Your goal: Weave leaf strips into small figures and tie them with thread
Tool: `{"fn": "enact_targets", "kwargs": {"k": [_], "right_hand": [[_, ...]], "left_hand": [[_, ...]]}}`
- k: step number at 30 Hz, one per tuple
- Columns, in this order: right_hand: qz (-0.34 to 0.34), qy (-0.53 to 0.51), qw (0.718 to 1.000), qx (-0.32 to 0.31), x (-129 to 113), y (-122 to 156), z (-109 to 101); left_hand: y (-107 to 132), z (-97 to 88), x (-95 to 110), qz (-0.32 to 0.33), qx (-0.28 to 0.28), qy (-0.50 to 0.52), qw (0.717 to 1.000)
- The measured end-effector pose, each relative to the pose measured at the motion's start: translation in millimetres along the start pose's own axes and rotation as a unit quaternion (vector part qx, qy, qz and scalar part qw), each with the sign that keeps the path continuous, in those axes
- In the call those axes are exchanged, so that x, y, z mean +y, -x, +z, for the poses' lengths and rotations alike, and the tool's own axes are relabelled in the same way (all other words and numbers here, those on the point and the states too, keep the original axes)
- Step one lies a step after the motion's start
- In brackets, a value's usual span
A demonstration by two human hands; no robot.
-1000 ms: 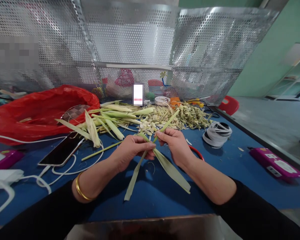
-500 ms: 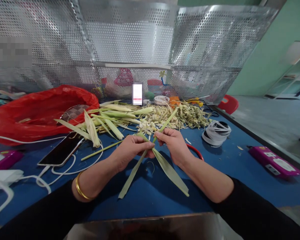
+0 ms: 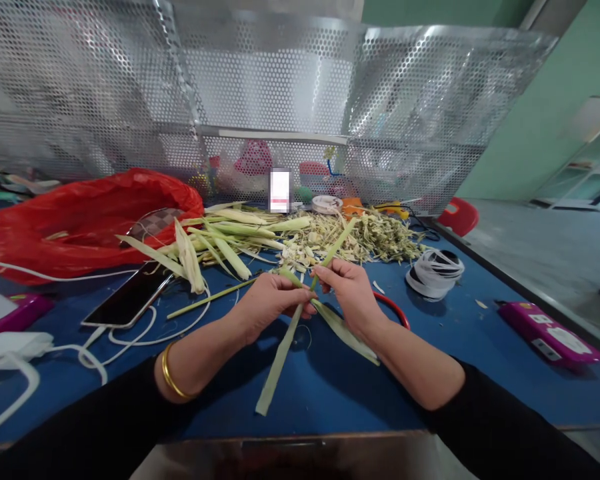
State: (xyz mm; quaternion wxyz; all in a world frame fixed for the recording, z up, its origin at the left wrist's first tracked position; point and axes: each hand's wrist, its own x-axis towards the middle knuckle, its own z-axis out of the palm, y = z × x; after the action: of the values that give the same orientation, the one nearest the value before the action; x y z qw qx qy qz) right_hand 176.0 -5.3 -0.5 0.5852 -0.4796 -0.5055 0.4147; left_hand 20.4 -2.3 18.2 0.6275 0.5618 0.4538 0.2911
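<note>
Over the middle of the blue table, my left hand (image 3: pixel 273 301) pinches pale green corn husk strips (image 3: pixel 281 363) where they cross. One strip hangs down toward the table's front edge; another slants down to the right below my right hand (image 3: pixel 347 291). My right hand is closed on a green husk strip (image 3: pixel 341 241) that points up and away, its fingertips close to those of my left hand. The crossing point is partly covered by my fingers. Behind my hands lies a heap of corn husks (image 3: pixel 233 230), with a thin green stalk (image 3: pixel 207 300) left of my left hand.
A red plastic bag (image 3: pixel 90 233), a phone (image 3: pixel 125 297) and white cables (image 3: pixel 135 341) lie left. Shredded plant scraps (image 3: pixel 385 235) sit at the back before a perforated metal screen (image 3: pixel 280 80). Right are a white strap roll (image 3: pixel 434 275), a red ring (image 3: pixel 395 308) and a purple packet (image 3: pixel 547 333).
The hanging strip has swung toward vertical, and the right-hand strip has shifted up and partly behind my right hand. Both hands keep their hold. The view has moved slightly.
</note>
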Motion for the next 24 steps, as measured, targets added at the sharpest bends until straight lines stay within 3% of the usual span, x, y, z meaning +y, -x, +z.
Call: {"fn": "enact_targets", "kwargs": {"k": [6, 9, 12, 15, 18, 20, 21, 22, 24], "right_hand": [[0.063, 0.0, 0.992, -0.11, -9, -4, -7], [0.04, 0.043, 0.988, -0.143, -13, -1, -6], [0.007, 0.057, 0.988, -0.144, -11, 1, -5], [0.0, 0.061, 0.993, -0.102, -10, -1, -7], [-0.005, 0.072, 0.994, -0.084, -13, -3, -11], [-0.003, 0.064, 0.992, -0.112, -17, -3, -12], [-0.003, 0.055, 0.99, -0.131, -20, -3, -11], [-0.002, 0.043, 0.988, -0.149, -21, -2, -11], [0.003, 0.018, 0.983, -0.181, -24, 0, -9]], "left_hand": [[-4, -1.9, -4, 0.037, -0.007, 0.058, 0.998], [-6, -2.9, -3, 0.081, 0.005, 0.075, 0.994], [-5, -1.8, -3, 0.121, 0.018, 0.058, 0.991], [-2, -1.5, -5, 0.159, 0.066, -0.06, 0.983], [4, -5.5, -3, 0.218, 0.201, -0.221, 0.929], [6, -10.4, 2, 0.284, 0.275, -0.265, 0.879], [6, -12.9, 5, 0.314, 0.287, -0.27, 0.864], [6, -15.2, 8, 0.332, 0.274, -0.269, 0.862], [5, -18.1, 13, 0.32, 0.185, -0.246, 0.896]]}}
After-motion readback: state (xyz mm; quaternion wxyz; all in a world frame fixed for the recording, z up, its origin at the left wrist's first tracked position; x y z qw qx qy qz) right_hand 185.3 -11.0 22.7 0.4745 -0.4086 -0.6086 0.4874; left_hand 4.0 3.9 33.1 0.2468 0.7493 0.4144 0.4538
